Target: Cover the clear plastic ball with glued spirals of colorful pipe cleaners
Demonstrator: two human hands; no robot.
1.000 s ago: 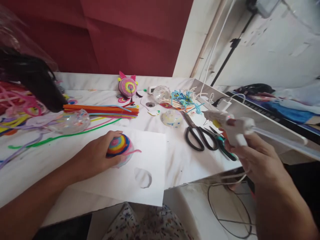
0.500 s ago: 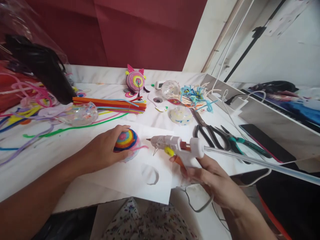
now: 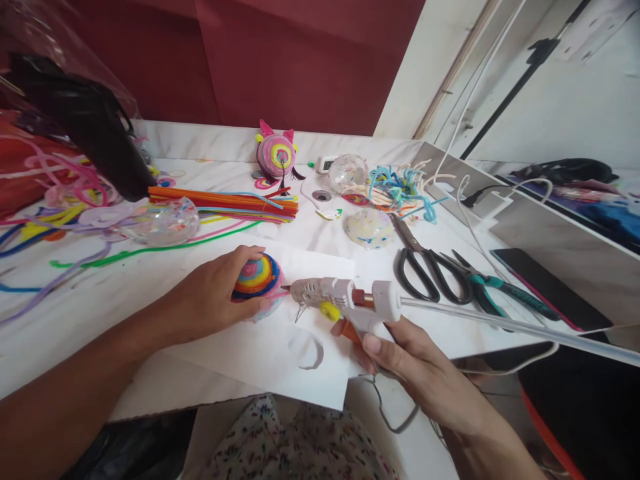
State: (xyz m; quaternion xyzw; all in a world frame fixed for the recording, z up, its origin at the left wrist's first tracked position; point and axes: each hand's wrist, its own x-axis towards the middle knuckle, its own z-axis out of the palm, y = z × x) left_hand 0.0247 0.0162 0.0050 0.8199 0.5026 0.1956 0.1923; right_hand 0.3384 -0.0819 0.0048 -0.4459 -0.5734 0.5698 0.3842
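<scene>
My left hand [image 3: 220, 290] is closed round a ball [image 3: 257, 277] wrapped in coloured rings of pipe cleaner, pink at the centre, then yellow, orange and blue. Pink fuzzy strand runs along its right side. In my right hand [image 3: 400, 350] is a white glue gun [image 3: 330, 293] with an orange trigger and a long clear glue stick [image 3: 460, 313] sticking out behind. The nozzle points left and is at the ball's right side; whether it touches I cannot tell. Beneath both lies white paper [image 3: 270, 370] with a round cutout.
Behind lie a bundle of pipe cleaners [image 3: 225, 203], clear plastic half-shells [image 3: 370, 229] and a finished-looking pink ball with ears [image 3: 277, 155]. To the right are scissors [image 3: 425, 257], pliers [image 3: 505, 290] and a phone [image 3: 550, 283]. A black pouch [image 3: 83, 127] stands at left.
The glue gun has moved left, bringing its nozzle from a gap away to the ball's pink edge. My left hand keeps its hold on the ball. The view has shifted slightly.
</scene>
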